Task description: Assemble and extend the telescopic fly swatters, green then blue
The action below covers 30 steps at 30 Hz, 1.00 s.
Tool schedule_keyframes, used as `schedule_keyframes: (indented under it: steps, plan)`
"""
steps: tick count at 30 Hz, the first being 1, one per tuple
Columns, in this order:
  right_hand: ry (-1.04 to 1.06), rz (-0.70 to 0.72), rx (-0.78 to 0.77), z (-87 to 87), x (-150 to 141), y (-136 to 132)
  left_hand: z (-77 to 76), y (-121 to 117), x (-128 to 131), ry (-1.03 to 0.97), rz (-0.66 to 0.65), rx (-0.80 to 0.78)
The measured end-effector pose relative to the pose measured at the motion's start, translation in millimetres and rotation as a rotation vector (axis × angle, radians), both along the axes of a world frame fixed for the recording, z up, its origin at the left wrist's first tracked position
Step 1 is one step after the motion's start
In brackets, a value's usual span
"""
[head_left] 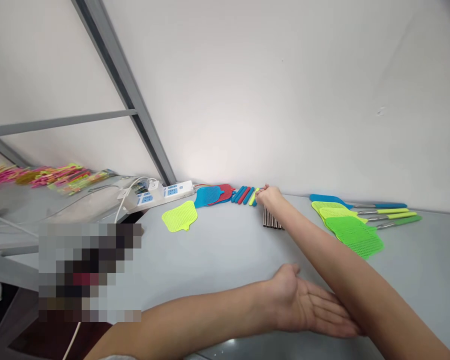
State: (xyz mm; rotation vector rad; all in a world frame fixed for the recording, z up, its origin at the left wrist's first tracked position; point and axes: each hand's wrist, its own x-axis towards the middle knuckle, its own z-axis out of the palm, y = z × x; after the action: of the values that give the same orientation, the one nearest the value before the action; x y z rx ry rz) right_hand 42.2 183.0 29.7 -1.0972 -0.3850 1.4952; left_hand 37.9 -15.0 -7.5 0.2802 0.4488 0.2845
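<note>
My right hand (269, 196) is stretched far across the grey table to a row of coloured plastic handles (243, 194) lying against the wall, fingers closed on a yellow-green handle (253, 196). A bundle of thin metal rods (273, 220) lies just under my right wrist. My left hand (309, 307) rests flat on the table near me, palm up and fingers stretched out, partly under my right forearm, holding nothing.
Blue and red swatter heads (213, 194) and a yellow-green one (180, 216) lie left of the handles. Finished fly swatters (354, 225) lie at the right. A white power strip (155, 195) with cables sits at the left; more coloured parts (48, 176) on a far bench.
</note>
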Motion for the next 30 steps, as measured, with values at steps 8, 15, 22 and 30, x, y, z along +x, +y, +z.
schedule_keyframes:
  steps: [8, 15, 22, 30]
  plan:
    - [0.225, 0.004, -0.141, 1.5, 69.3, -45.4, 68.0, 54.9, -93.5, 0.525, 0.066, 0.682]
    - [0.252, 0.15, -0.134, -17.1, 126.9, -96.5, 61.2, 97.6, -176.3, 1.759, 0.007, 1.457]
    - [-0.225, 0.415, 0.025, -38.3, 131.4, -100.2, 33.2, 109.1, -212.5, 1.926, -0.138, 1.402]
    - [-0.432, 0.645, 0.215, -49.0, 118.9, -82.6, 6.8, 102.3, -235.7, 1.955, -0.013, 1.471]
